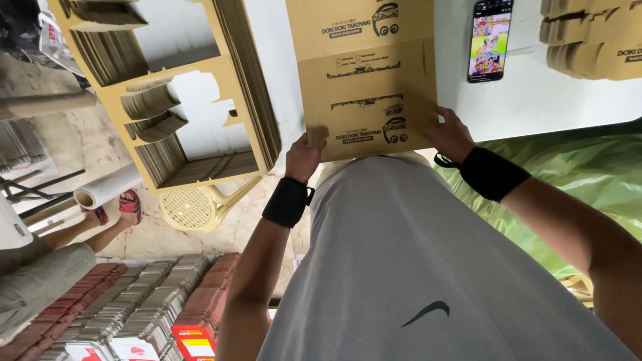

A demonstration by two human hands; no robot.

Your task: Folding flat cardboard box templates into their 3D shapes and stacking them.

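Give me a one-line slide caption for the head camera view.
Both hands, left hand and right hand, grip a flat brown cardboard box blank on a white table.

cardboard sheet top cut off, L fingertips hidden under it

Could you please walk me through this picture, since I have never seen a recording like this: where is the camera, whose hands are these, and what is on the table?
There is no machine here. One camera sits on a person's head and looks down past their grey shirt. The left hand and right hand, both with black wristbands, grip the near edge of a flat, printed brown cardboard sheet lying on a white table. A phone with a lit screen lies on the table beside it, and more flat cardboard stacks sit at the far right. To the left, a tall pile of cut-out cardboard rests on a yellow plastic chair. Another person's sandalled feet show lower left.
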